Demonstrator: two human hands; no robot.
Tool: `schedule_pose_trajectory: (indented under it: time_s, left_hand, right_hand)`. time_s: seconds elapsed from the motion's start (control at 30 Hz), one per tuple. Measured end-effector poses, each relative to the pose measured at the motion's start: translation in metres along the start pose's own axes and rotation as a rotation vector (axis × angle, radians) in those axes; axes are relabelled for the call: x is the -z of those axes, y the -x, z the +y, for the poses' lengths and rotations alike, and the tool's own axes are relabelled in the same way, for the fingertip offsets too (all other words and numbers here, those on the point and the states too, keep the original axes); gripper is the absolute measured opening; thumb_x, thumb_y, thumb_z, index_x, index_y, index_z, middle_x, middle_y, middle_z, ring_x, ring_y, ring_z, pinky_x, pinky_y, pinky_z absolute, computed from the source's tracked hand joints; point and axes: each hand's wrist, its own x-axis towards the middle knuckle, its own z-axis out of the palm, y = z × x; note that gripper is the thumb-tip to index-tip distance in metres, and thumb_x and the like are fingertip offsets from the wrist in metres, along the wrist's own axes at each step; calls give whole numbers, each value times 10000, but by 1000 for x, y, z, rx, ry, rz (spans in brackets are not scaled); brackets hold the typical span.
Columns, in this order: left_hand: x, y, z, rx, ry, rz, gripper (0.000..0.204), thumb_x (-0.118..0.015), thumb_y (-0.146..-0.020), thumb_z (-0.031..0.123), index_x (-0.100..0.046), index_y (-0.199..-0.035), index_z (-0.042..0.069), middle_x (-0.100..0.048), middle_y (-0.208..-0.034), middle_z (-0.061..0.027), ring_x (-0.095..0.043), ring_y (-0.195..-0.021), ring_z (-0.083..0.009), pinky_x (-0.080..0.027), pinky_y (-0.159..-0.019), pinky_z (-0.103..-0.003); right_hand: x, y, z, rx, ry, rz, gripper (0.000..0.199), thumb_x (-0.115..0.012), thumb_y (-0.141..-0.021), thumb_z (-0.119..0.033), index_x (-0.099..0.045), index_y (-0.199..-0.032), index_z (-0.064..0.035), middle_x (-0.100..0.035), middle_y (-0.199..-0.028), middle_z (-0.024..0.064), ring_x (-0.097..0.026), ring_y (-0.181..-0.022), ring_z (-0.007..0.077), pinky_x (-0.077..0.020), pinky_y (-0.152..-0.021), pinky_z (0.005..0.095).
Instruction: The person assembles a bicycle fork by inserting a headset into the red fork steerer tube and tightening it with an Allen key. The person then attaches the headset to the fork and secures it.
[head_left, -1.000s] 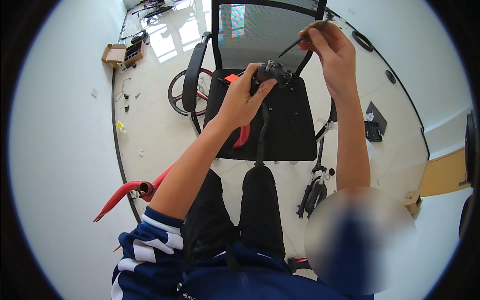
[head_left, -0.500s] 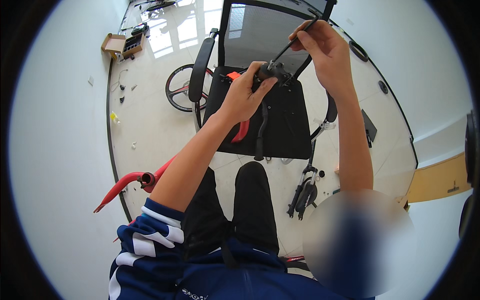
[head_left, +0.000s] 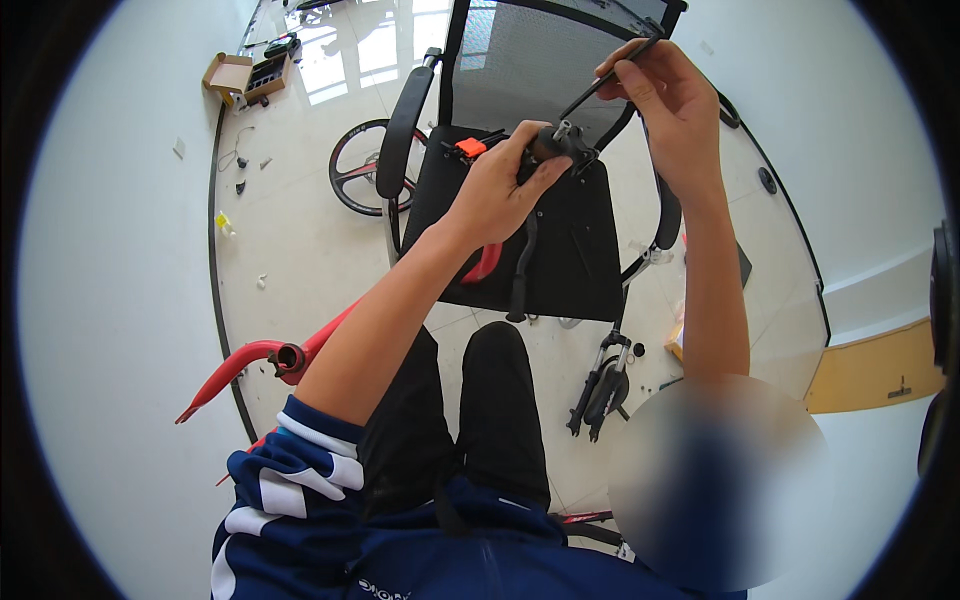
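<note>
My left hand (head_left: pixel 510 182) is closed around a black bicycle stem (head_left: pixel 574 146), above the seat of an office chair (head_left: pixel 575 250). A silver bolt end sticks up from the stem. My right hand (head_left: pixel 670 110), higher and to the right, grips a long black hex key (head_left: pixel 600 85) between thumb and fingers. The key slants down to the left, its tip close to the bolt; whether they touch I cannot tell. On the seat lie a black bar with a grip (head_left: pixel 522 270), a red curved part (head_left: pixel 484 263) and an orange piece (head_left: pixel 470 147).
A red bicycle frame (head_left: pixel 250 362) is beside my left arm. Behind the chair's left armrest (head_left: pixel 405 130) lies a spoked wheel (head_left: pixel 345 172). A suspension fork (head_left: pixel 600 388) rests on the floor at right. An open cardboard box (head_left: pixel 228 75) stands far left, with small parts scattered nearby.
Both hands have shifted slightly right along with the stem and hex key. The key's tip now appears slightly farther left of the bolt. The view has moved a little.
</note>
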Motion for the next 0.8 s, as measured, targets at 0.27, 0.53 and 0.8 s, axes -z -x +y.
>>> schedule_pose_trajectory:
  time_s: [0.27,0.53,0.8]
  left_hand:
    - [0,2,3,21,3,-16,274,-597,-981,227,-499,-1169,54,-500,-733,-22,-423,-655,-106,-395,-621,-257]
    - [1,2,7,38,20,-45,279,-591,-983,229,-492,-1170,47,-524,-753,-37,-433,-677,-107,-402,-644,-250]
    - [3,1,7,65,32,-46,273,-586,-988,223,-489,-1169,43,-546,-801,-21,-445,-735,-98,-417,-704,-234]
  right_hand:
    - [4,7,1,-28,-6,27,124,-586,-965,-86,-625,-1057,-11,-706,-922,97,-696,-857,179,-552,-840,302]
    - [7,5,-6,50,75,-52,169,-611,-959,-116,-646,-1081,-4,-713,-948,101,-704,-889,191,-562,-851,311]
    - [-10,-4,-27,-280,-85,33,95,-649,-906,-20,-569,-909,32,-716,-900,160,-701,-837,176,-572,-764,293]
